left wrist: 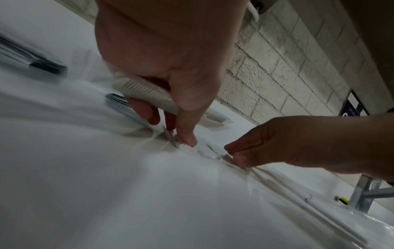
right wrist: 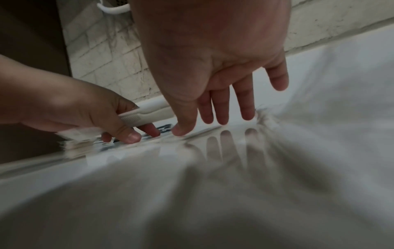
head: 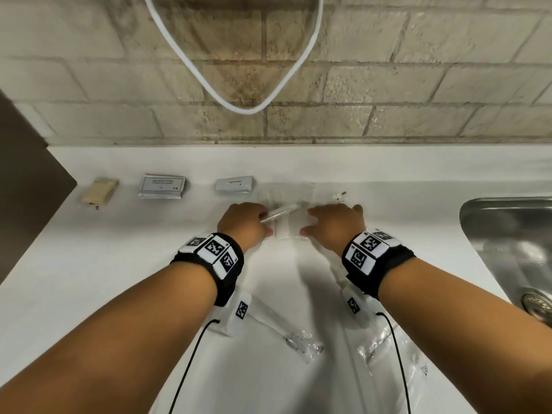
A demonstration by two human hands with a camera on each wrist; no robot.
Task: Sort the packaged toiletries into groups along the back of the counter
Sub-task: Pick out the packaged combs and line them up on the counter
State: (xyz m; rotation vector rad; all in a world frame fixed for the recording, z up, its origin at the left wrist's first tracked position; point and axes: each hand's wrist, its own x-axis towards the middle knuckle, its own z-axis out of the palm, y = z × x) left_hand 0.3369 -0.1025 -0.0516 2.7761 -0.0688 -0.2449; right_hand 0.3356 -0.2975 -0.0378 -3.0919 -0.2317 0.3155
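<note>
My left hand grips a white ribbed-handled item in clear wrap, seen close in the left wrist view as a ribbed handle. Its thumb presses a small white packet lying on the white counter. My right hand hovers just right of that packet, its fingers straight and its thumb tip touching the counter. Along the back stand a wrapped soap bar, a grey sachet stack, a grey packet and clear wrapped packets.
A steel sink cuts into the counter at the right. Two long items in clear plastic lie near the front under my forearms. A small white piece sits at the back. A white cable loops on the brick wall.
</note>
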